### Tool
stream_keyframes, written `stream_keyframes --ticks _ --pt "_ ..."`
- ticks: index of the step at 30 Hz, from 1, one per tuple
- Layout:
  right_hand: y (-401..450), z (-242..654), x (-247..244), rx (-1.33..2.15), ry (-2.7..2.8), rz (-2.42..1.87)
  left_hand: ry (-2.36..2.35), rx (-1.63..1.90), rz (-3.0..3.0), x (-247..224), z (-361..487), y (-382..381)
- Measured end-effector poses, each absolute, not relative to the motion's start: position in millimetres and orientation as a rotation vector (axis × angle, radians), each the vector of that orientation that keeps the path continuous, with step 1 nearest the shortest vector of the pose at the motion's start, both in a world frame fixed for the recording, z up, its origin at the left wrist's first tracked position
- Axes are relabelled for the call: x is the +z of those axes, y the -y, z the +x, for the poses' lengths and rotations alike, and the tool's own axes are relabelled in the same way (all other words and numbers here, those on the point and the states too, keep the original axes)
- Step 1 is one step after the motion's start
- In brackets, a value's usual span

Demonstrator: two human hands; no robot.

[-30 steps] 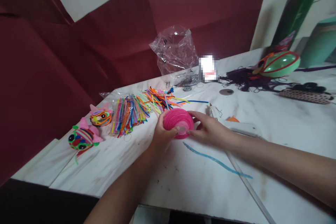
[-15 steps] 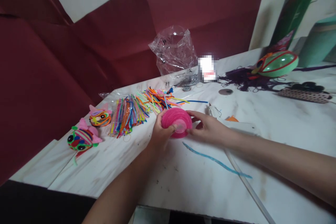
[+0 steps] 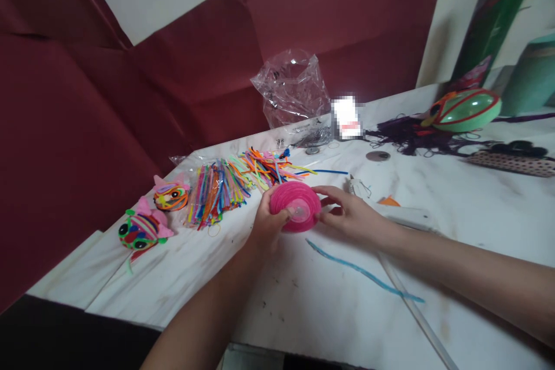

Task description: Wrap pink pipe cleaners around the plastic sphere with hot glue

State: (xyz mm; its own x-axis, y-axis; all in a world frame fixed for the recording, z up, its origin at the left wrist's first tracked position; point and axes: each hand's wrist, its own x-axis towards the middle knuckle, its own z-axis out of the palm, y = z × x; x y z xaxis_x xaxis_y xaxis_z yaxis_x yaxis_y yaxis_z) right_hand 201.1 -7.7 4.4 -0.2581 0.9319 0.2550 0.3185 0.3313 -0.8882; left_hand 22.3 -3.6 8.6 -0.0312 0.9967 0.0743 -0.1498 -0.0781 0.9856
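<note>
A bright pink round piece (image 3: 291,191) has ring-like ridges and a paler, shiny centre; its exact kind I cannot tell. My left hand (image 3: 271,217) grips it from the left, thumb across the pale centre and fingers behind the rim. At its right edge, my right hand (image 3: 342,211) has curved fingers and a thumb touching the rim. Below the hands, a blue fuzzy stem (image 3: 359,269) lies on the white table (image 3: 208,283). Beside my right wrist rests a white glue gun (image 3: 405,218) with an orange trigger, partly behind the forearm; a translucent glue stick (image 3: 420,324) runs from it.
Colourful pipe cleaners (image 3: 219,191) lie spread at the back left. Two decorated fish figures (image 3: 145,228) sit left of them. A clear plastic bag (image 3: 295,92) stands behind. At the right are a green balloon-like figure (image 3: 470,110), dark purple tassels (image 3: 403,133) and a dotted case (image 3: 511,161).
The whole scene has shifted slightly right and down in view. Both hands keep their places on the pink piece, with the right fingers slightly repositioned at its edge.
</note>
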Motion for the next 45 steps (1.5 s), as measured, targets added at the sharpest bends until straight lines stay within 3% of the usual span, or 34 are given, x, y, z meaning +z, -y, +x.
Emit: stream_keyframes --ticks 45 --pt "12.8 197.2 3.8 0.963 1.735 -1.207 -1.163 1.331 1.400 2.3 22.7 5.7"
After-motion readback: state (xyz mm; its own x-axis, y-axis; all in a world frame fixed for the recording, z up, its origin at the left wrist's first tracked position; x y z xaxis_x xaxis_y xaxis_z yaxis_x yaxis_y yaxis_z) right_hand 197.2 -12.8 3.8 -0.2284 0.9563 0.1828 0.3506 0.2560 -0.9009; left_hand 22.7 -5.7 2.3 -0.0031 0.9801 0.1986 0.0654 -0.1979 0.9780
